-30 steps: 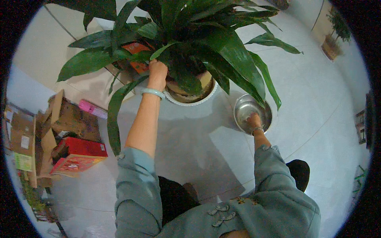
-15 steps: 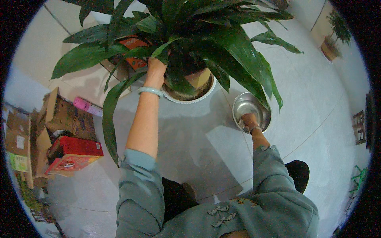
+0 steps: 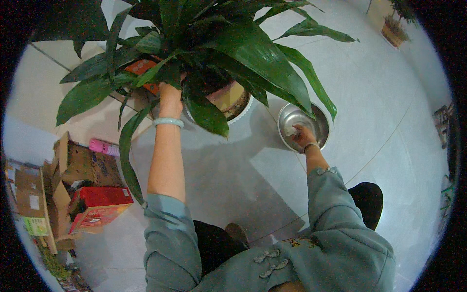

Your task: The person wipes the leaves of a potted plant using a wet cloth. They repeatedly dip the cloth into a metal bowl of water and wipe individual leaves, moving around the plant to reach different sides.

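A big potted plant [image 3: 262, 51] with long, broad green leaves stands in front of me, its pot [image 3: 226, 100] partly covered by foliage and set in a white scalloped saucer [image 3: 242, 116]. My left hand [image 3: 170, 97], with a pale bangle on its wrist, reaches in among the leaves at the pot's left side; leaves hide its fingers. To the right on the floor sits a round metal basin [image 3: 323, 127]. Inside it my right hand [image 3: 303, 135] is closed on a crumpled whitish cloth [image 3: 291, 131], whose lower part is hard to make out.
At the left lie open cardboard boxes [image 3: 82, 165], a red box [image 3: 104, 196] and a pink spray can [image 3: 103, 146]. An orange-red object [image 3: 141, 66] shows behind the leaves. A smaller potted plant [image 3: 395, 31] stands at the far right. Pale tiled floor [image 3: 379, 121] surrounds the basin.
The view has shifted, so the plant sits farther left. My right hand has turned and risen a little in the basin, showing more of the whitish cloth. My left hand stays among the leaves.
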### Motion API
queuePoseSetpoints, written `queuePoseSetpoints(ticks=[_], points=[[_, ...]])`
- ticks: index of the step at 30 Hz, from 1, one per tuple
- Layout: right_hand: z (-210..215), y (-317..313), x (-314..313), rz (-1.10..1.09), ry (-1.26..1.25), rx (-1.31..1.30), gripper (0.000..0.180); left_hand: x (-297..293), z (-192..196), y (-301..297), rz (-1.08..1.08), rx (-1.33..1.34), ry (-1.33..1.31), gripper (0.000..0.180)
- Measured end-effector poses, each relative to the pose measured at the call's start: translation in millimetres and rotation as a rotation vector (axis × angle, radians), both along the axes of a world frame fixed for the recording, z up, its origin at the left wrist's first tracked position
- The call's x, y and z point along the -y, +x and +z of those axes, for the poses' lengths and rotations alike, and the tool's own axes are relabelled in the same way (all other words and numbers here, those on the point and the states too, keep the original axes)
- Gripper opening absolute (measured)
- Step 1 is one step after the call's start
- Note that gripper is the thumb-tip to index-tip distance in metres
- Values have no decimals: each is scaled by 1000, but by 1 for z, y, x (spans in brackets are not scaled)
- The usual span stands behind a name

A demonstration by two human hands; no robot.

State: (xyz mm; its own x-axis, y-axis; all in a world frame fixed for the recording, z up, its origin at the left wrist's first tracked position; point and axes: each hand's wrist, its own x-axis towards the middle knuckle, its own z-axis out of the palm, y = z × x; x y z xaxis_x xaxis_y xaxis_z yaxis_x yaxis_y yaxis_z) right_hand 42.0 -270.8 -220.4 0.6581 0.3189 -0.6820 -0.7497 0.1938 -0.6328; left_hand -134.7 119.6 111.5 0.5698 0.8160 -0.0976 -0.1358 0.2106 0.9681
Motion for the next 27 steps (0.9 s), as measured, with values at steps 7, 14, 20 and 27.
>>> queuePoseSetpoints(ticks=[7,14,20,27], points=[[-41,22,6,163,-31,693,28,11,7,-7,-28,-2,23,45],[18,14,6,-86,-189,38,15,-17,0,-18,-13,-348,115,30],[26,12,-4,-107,-146,185,10,-22,12,-36,-97,-140,153,9],[10,33,-3,-12,-264,311,15,-13,34,-46,-73,-61,-27,32]])
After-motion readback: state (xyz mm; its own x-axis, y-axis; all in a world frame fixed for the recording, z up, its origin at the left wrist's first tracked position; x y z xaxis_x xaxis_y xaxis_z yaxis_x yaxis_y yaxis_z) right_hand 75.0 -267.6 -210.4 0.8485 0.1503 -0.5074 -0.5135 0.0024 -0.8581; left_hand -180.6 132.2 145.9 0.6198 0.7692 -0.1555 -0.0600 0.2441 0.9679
